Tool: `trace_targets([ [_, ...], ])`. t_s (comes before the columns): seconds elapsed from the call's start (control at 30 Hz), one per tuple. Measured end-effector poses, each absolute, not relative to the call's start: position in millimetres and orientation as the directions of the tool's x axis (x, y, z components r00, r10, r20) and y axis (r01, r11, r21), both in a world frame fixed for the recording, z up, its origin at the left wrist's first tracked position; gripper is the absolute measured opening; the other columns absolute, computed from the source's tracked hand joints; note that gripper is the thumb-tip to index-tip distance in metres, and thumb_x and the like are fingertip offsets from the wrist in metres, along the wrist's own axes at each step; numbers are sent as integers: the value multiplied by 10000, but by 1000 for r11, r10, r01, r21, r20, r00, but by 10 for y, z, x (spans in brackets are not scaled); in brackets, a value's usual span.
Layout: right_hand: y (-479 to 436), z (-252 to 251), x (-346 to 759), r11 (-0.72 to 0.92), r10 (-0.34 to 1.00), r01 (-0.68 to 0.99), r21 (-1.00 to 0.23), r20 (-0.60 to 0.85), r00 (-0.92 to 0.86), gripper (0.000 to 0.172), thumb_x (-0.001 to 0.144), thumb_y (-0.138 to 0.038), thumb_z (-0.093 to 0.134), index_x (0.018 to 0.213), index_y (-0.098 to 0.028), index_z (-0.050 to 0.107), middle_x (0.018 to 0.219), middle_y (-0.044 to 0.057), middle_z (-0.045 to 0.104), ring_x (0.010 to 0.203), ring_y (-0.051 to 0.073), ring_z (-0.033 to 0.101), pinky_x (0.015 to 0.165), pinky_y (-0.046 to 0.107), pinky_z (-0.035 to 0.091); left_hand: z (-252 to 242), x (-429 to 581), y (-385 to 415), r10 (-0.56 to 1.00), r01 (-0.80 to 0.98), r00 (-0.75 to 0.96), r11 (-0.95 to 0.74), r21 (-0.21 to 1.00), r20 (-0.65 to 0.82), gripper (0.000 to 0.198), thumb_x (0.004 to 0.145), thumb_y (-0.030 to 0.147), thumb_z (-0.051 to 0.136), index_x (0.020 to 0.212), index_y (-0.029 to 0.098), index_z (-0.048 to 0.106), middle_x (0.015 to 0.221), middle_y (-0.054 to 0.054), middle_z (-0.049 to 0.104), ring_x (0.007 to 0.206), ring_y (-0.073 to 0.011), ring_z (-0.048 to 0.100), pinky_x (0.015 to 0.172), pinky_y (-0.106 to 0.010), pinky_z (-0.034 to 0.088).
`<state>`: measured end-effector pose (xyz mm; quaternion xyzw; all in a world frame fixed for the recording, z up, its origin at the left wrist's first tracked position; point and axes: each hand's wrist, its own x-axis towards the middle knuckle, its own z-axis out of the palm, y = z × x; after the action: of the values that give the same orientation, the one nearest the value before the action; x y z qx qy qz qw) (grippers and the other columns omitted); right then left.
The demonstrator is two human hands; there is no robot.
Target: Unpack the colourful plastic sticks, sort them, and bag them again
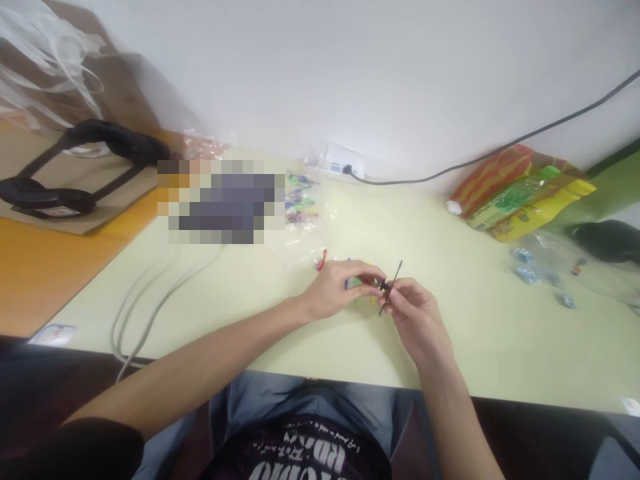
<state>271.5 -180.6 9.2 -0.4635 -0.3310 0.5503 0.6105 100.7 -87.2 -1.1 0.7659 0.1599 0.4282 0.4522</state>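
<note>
— What have you got in your fingers?

— Both my hands are pinched tight: the left hand (333,288) on a small black piece (383,285), the right hand (421,315) on a thin black strip (398,271) just beside it, near its middle, its tips at one and seven o'clock. Whether the two parts touch, I can't tell.

— How would you do it well?

— I'd stay on the middle, since the ends look likely to bend, keep my thumbs light, and turn my wrists until I can see between my fingertips.

— And around you?

— At nine o'clock, partly behind my left fingers, lie small coloured pieces (356,283); near ten, a red piece (323,259); well beyond, at half past ten, coloured parts (301,213) by clear plastic. A yellow bottle (533,219) lies at two, well clear of my elbows
</note>
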Motion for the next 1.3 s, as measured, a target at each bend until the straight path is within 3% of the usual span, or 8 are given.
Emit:
trace_targets([
  [0.1,-1803,128,2696,-58,975,-344,-937,-127,182,180,750,-306,885,799,-238,726,864,9,698,769,139,658,629,237,549,-20,994,-854,630,-138,573,-557,819,525,206,904,254,731,1089,166,748,944,-70,784,839,-163,743,858,-302,588],
  [0.37,-1755,223,2744,-191,975,-353,-916,-218,38,258,716,-341,910,758,-215,689,839,26,694,802,159,677,564,206,548,-11,986,-830,598,-154,585,-581,799,548,181,917,238,698,1072,158,748,957,-78,774,843,-163,727,841,-286,574],
  [0.6,-1665,307,2733,-179,983,-338,-924,-181,-26,279,718,-322,906,780,-210,658,865,18,679,771,147,655,564,218,548,-2,981,-843,603,-136,552,-617,775,576,193,947,272,671,1091,164,739,975,-76,758,821,-152,704,817,-286,568],
  [0.8,-1639,260,2698,-115,989,-310,-944,-137,49,258,764,-343,862,933,-243,695,877,0,671,710,144,649,568,254,539,-1,939,-817,585,-46,555,-689,723,592,206,966,265,645,1135,180,727,1018,-85,753,834,-152,704,818,-297,568],
  [1.07,-1606,160,2655,-74,980,-267,-961,-120,162,181,776,-349,819,874,-211,755,839,23,685,700,134,572,559,252,453,-39,921,-794,521,37,594,-778,627,613,243,957,308,666,1153,177,725,1037,-96,749,956,-192,711,894,-339,580],
  [1.3,-1630,152,2782,-94,976,-380,-920,-161,149,157,776,-320,826,865,-221,744,903,27,687,728,130,583,557,239,433,8,940,-841,588,-27,534,-707,707,608,237,960,298,669,1157,172,705,1054,-85,743,862,-148,699,852,-300,563],
])
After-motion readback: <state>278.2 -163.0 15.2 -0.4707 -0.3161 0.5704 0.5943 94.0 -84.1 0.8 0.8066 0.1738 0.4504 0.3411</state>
